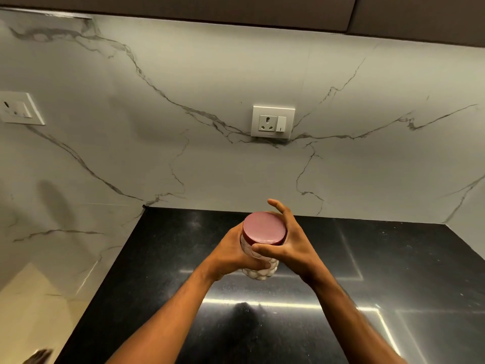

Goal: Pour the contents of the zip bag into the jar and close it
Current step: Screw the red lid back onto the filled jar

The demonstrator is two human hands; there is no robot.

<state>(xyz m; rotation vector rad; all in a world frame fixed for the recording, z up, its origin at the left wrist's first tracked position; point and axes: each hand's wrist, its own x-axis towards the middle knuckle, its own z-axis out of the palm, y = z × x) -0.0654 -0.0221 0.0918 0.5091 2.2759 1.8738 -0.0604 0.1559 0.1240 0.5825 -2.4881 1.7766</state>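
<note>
1. Jar (259, 267) is sitting at frame centre, slightly toward 6 o'clock, over the black countertop (393, 271). Can't tell if its base is touching the counter or being held just above it.
2. Jar body is pale with a bumpy, bubble-like pattern; contents can't be read through the wall.
3. Dark red lid (263, 228) is sitting on top of the jar, flat and round, facing the camera. Whether it's fully threaded can't be told.
4. Left hand (231, 253) is wrapping the jar body from the 9 o'clock side, fingers curling under toward 6 o'clock, gripping it firmly.
5. Right hand (291, 243) is grasping the lid from the 3 o'clock side: thumb is pressing the lid's near rim at about 6 o'clock, palm is lying against the 3 o'clock edge, fingers are reaching round the far side toward 12 o'clock, with one finger sticking up clear of the lid.
6. Both forearms are coming in from the 6 o'clock edge of the frame, converging on the jar.
7. Marbled white wall (183, 114) is running behind the counter; a socket plate with switch (273, 122) is sitting at 12 o'clock from the jar, well apart from it.
8. Second socket plate (19, 109) is sitting at the 9 o'clock edge of the frame.
9. Zip bag isn't showing in this view.
</note>
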